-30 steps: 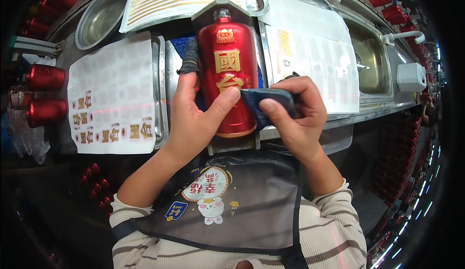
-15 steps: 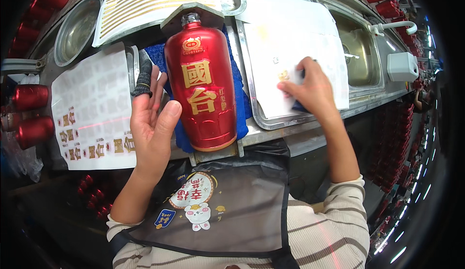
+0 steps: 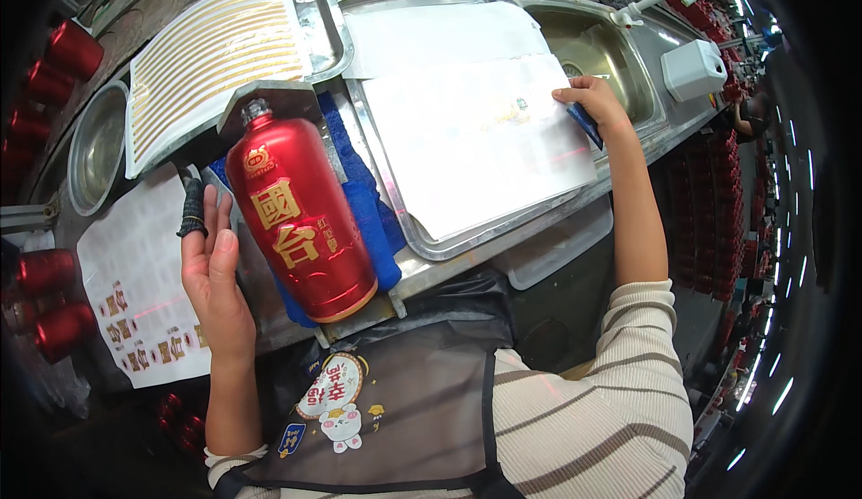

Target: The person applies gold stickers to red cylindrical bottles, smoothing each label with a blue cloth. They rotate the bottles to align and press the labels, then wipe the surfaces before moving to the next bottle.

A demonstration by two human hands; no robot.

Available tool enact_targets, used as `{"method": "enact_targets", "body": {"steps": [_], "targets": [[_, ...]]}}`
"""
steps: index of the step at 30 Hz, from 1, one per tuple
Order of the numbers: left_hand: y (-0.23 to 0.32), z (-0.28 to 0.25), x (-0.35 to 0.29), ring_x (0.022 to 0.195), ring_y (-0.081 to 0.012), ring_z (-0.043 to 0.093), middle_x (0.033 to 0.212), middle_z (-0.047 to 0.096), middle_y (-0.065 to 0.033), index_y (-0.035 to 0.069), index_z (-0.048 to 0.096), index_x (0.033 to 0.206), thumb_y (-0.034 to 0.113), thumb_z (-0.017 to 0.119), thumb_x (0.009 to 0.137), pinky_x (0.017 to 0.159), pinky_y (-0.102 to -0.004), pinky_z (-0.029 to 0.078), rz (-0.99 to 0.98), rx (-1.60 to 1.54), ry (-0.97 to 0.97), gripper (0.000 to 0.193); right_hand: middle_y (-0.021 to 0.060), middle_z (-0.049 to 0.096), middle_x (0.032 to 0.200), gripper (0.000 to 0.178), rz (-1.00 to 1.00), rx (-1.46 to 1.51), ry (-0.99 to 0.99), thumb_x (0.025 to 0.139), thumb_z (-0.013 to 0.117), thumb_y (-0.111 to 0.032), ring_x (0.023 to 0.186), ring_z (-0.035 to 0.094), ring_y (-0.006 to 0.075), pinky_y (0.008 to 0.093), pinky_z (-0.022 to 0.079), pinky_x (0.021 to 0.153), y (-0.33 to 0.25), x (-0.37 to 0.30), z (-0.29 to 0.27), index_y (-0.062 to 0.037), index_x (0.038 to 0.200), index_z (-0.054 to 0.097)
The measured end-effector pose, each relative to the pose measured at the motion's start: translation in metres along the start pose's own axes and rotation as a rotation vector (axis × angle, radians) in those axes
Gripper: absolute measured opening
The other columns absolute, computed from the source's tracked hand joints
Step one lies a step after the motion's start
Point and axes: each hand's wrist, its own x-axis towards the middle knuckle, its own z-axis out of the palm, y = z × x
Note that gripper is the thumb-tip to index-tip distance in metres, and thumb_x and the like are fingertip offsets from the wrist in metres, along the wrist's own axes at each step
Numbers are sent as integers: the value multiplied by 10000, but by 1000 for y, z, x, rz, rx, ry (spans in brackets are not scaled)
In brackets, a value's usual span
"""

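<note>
A red bottle (image 3: 310, 220) with raised gold characters lies on its back on a blue cloth (image 3: 364, 216), its neck resting in a notched metal support (image 3: 269, 97). Beside its left flank is my left hand (image 3: 215, 270), palm turned toward the bottle, fingers apart and holding nothing. A dark knitted cover sits on one of its fingers. My right hand (image 3: 600, 104) is at the right edge of a white sheet (image 3: 476, 167), thumb and fingers closed at that edge. A flat dark-blue piece (image 3: 585, 126) is held under its fingers. Small gold decals (image 3: 514, 114) show on the sheet.
A sheet of gold strips (image 3: 215, 59) lies behind the bottle, beside a metal bowl (image 3: 97, 149). At left is a decal sheet (image 3: 148, 274) near red bottles (image 3: 54, 301). A sink (image 3: 620, 59), tap (image 3: 660, 0) and white jug (image 3: 693, 72) stand at right.
The view has turned, so the bottle and bench now slant. My right hand has moved from the middle of the white sheet to its right edge. My left hand stays open beside the bottle.
</note>
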Motion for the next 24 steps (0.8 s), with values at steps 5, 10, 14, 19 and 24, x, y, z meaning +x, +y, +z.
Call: {"method": "enact_targets", "body": {"steps": [5,10,14,19,24], "targets": [[5,-2,2,1429,-297,406,1526,410,-247,-105,385,1427,167,510,1007,1132,-353,332,-3,12,-13,516,30,637,717,235,33,122,8,737,824,-165,569,553,100,244,431,526,15,9,-13,-25,835,663],[6,-16,5,1428,-294,403,1525,401,-246,-128,346,1448,154,498,1009,1188,-405,290,-13,7,48,543,121,748,925,350,-320,-140,313,833,724,-258,891,701,223,330,535,823,16,41,-6,-5,1074,732],[11,-20,7,1417,-291,420,1520,405,-243,-131,355,1436,151,497,1010,1189,-410,308,11,33,80,530,137,746,979,290,-469,-285,379,826,680,-238,937,709,267,349,533,853,-39,75,17,-78,1056,757],[12,-24,7,1410,-298,431,1516,403,-250,-124,355,1428,141,485,1017,1198,-413,313,17,12,93,507,146,746,940,285,-217,-201,150,817,660,-190,860,701,243,349,526,799,-41,158,24,-35,1033,762],[8,-29,7,1404,-295,440,1501,415,-259,-119,364,1411,146,491,1022,1198,-412,324,-15,2,141,487,112,701,817,283,-187,-109,-2,810,699,-200,708,633,195,348,494,676,-54,157,27,45,948,735]]}}
